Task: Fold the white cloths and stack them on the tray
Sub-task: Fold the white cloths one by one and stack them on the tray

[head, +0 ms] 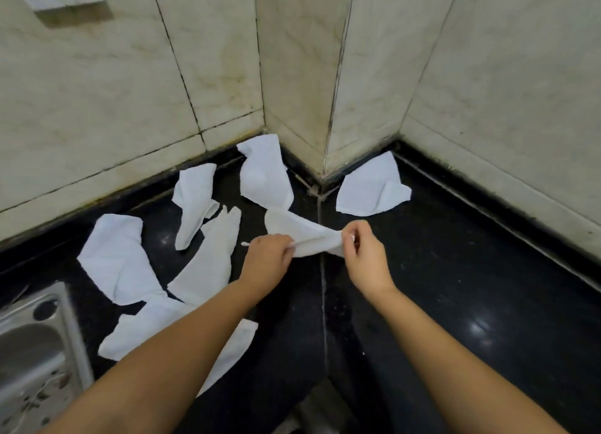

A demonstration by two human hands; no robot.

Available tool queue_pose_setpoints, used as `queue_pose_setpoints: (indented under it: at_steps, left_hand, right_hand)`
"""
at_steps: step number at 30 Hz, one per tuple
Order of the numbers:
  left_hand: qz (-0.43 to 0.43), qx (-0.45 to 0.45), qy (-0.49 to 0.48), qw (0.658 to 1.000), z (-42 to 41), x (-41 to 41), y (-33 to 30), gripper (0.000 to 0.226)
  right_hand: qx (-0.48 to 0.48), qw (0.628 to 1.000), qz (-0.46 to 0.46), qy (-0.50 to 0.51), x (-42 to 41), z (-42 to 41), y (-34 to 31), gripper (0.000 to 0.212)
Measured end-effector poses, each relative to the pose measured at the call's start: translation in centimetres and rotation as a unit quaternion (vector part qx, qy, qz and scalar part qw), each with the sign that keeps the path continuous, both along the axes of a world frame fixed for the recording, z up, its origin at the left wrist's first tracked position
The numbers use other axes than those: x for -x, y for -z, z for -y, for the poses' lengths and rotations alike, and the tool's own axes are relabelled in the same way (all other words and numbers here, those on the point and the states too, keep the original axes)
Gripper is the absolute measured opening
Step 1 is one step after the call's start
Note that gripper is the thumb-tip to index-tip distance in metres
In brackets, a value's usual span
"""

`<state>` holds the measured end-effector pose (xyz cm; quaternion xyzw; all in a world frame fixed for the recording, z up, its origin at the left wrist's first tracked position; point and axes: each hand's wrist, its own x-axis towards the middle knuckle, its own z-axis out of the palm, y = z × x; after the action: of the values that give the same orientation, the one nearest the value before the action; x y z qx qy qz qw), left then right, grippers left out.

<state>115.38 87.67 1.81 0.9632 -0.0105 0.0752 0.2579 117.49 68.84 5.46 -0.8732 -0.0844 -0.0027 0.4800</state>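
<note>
You are at the very start of the job. Your left hand (268,258) and right hand (364,254) each pinch an edge of one white cloth (300,232), holding its near end bunched just above the black worktop (455,271) while its far end trails toward the wall corner. It is not folded yet; you appear to be only sorting out its corners.

The other cloths all lie loose and crumpled on the worktop: one by the right wall (370,189), one in the corner (265,176), one to its left (193,199), a long one beside your left hand (211,258), a larger one further left (118,258), and one partly under your left forearm (153,326). None looks folded.

No tray shows in view, and no stack exists. A steel sink (29,352) sits at the lower left. So every cloth remains to be folded and stacked.
</note>
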Motion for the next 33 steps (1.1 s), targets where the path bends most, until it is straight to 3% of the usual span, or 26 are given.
queue_pose_setpoints:
  at_steps: [3,5,10,13,17,22,25,28,33]
  left_hand:
    - [0.02,0.032,0.021,0.999,0.5,0.0,-2.0,0.045]
    - [0.026,0.066,0.026,0.997,0.7,0.1,-3.3,0.051]
    - [-0.036,0.111,0.085,0.99,3.4,-1.3,-6.6,0.025]
    - [-0.062,0.122,0.106,0.985,6.2,-2.8,-8.9,0.03]
    - [-0.032,0.216,0.111,0.97,10.1,-3.7,-11.8,0.029]
    - [-0.039,0.263,0.129,0.955,13.1,-2.3,-11.3,0.026]
    - [-0.079,0.244,0.147,0.955,13.2,-0.8,-7.5,0.022]
    - [-0.157,0.203,0.157,0.954,13.0,1.4,-2.9,0.016]
    - [-0.295,0.087,0.187,0.933,12.8,4.4,2.4,0.01]
  right_hand:
    - [-0.025,0.997,0.029,0.064,-0.7,3.5,-2.3,0.008]
    - [-0.032,0.993,0.041,0.107,-1.1,6.2,-3.4,0.007]
    - [-0.013,0.987,0.053,0.154,-1.7,11.8,-5.9,0.009]
    - [-0.031,0.98,0.067,0.184,-2.6,14.1,-7.9,0.009]
    - [-0.102,0.972,0.079,0.194,-2.9,17.0,-10.4,0.018]
    - [-0.056,0.975,0.095,0.194,0.0,20.5,-9.5,0.015]
    - [0.009,0.982,0.057,0.178,2.9,22.8,-5.4,0.017]
    - [0.076,0.988,-0.046,0.125,6.4,24.5,-1.1,0.015]
    - [0.17,0.96,-0.224,0.006,10.1,26.0,3.4,0.012]
